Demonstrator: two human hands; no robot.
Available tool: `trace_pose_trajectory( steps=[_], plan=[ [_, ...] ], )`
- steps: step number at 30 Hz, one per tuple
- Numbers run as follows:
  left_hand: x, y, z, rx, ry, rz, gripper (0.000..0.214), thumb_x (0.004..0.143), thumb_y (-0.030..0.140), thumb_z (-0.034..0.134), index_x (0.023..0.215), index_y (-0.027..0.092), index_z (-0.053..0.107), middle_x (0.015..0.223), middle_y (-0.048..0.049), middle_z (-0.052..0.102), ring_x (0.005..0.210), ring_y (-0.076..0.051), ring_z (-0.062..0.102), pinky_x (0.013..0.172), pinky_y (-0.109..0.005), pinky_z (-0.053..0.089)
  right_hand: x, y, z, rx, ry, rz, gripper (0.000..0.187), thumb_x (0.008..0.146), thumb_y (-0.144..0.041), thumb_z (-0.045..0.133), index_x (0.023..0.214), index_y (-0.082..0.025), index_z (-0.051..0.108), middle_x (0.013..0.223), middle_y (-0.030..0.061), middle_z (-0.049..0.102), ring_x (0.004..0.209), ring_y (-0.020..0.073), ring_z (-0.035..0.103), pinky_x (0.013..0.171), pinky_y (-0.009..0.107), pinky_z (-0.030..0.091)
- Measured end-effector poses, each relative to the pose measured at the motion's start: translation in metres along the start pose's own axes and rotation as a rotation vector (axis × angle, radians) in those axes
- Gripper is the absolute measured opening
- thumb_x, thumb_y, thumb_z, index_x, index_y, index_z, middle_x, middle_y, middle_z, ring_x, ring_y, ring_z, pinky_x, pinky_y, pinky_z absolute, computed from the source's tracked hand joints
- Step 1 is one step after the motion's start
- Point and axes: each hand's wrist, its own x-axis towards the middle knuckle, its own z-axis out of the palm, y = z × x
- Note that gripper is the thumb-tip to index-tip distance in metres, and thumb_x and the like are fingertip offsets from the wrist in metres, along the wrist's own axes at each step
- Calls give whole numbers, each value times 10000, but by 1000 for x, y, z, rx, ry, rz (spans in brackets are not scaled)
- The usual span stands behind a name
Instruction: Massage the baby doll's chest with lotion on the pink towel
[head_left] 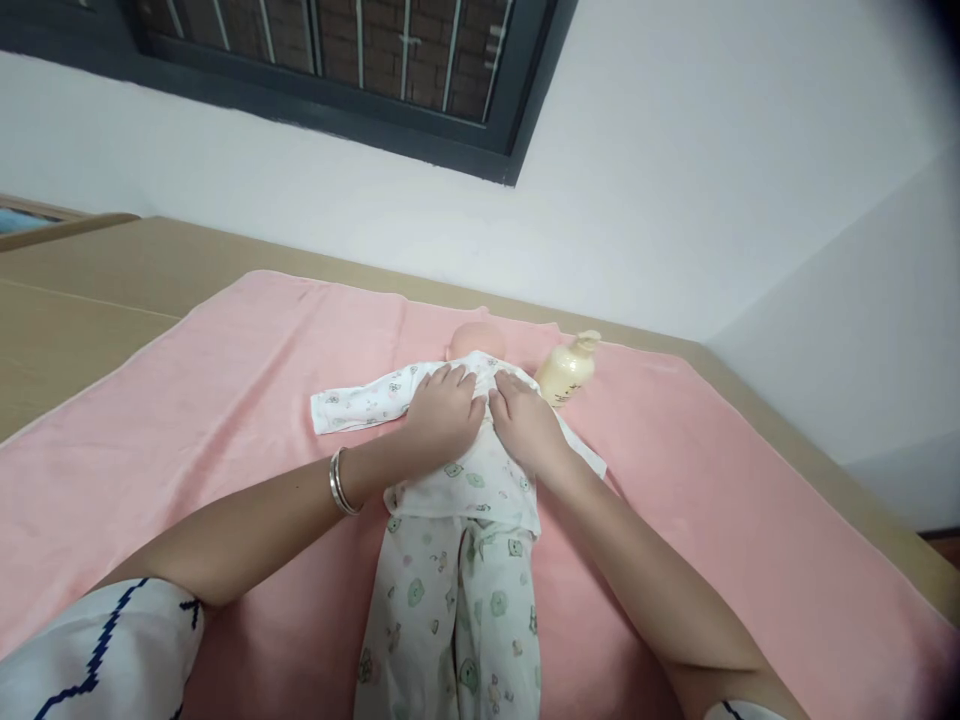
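Head view: the baby doll in a white printed cotton top (480, 480) and matching trousers (457, 600) lies at frame centre on the pink terry towel (225, 400). The left hand (442, 410) and right hand (525, 420) rest side by side on the chest, just below the collar. Their fingers are half-curled onto the cloth; whether they pinch it cannot be told. Recommended: work both sides evenly, keep the fabric flat, and avoid dragging the body sideways. The long axis runs from bottom centre to upper centre, with the head toward the wall. The cream plastic pump bottle (566, 370) lies just right of the head.
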Motion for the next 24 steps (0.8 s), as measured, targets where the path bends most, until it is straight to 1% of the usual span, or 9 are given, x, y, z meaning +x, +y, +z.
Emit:
trace_pose_trajectory(
  steps=[2,4,6,7,11,15,17,21,24],
  plan=[
    [10,-9,-3,-44,-38,-21,385,1005,298,325,1238,134,584,1375,-160,603,1307,-304,520,1099,-489,399,-8,-9,0,-8,7,-9,404,1004,-237,314,1211,-88,627,1324,208,637,1284,308,555,1071,433,432],
    [18,-17,-5,-83,-65,-42,349,1004,310,332,1147,158,612,1265,-132,662,1219,-284,580,1064,-469,426,-16,-18,-1,-1,-5,-21,408,988,-209,334,1236,-85,633,1368,205,616,1338,309,523,1118,441,411],
    [21,-21,-5,-99,-67,-57,321,1000,315,345,1087,175,622,1176,-110,692,1152,-271,612,1040,-458,441,-20,-24,-3,17,-11,-37,413,974,-191,347,1251,-91,637,1400,194,599,1366,301,505,1151,441,389],
    [21,-20,-4,-94,-54,-61,319,999,311,349,1098,174,620,1193,-113,688,1167,-273,606,1048,-463,435,-20,-24,-4,29,-10,-41,413,971,-191,350,1247,-99,643,1406,188,596,1369,296,505,1158,442,384],
    [9,-9,3,-15,7,-67,370,991,267,357,1249,129,584,1367,-159,614,1305,-307,525,1107,-498,390,-8,-10,1,106,-11,-37,385,977,-242,366,1202,-145,663,1365,160,632,1336,287,533,1154,463,387],
    [-9,8,8,57,60,-44,419,989,259,364,1324,98,557,1420,-189,573,1353,-345,481,1115,-528,384,9,13,12,132,0,-47,440,968,-305,390,1321,-130,586,1440,172,570,1395,321,464,1171,539,329],
    [-12,10,6,59,61,-31,433,988,264,371,1347,97,548,1452,-188,549,1380,-348,456,1129,-529,375,11,18,16,133,-1,-54,475,974,-320,375,1370,-125,549,1463,174,550,1407,322,450,1176,549,317],
    [1,-1,-3,-15,-21,-40,421,990,277,365,1318,124,581,1433,-151,578,1355,-310,494,1145,-479,377,0,5,14,71,-25,-14,528,998,-309,312,1425,-63,501,1511,211,487,1444,339,405,1193,573,292],
    [15,-12,-10,-76,-71,-66,395,997,292,342,1242,141,613,1329,-133,648,1271,-279,562,1108,-449,415,-11,-13,9,18,-18,1,523,1004,-287,310,1396,-26,540,1505,227,490,1450,329,407,1201,515,325]
  ],
)
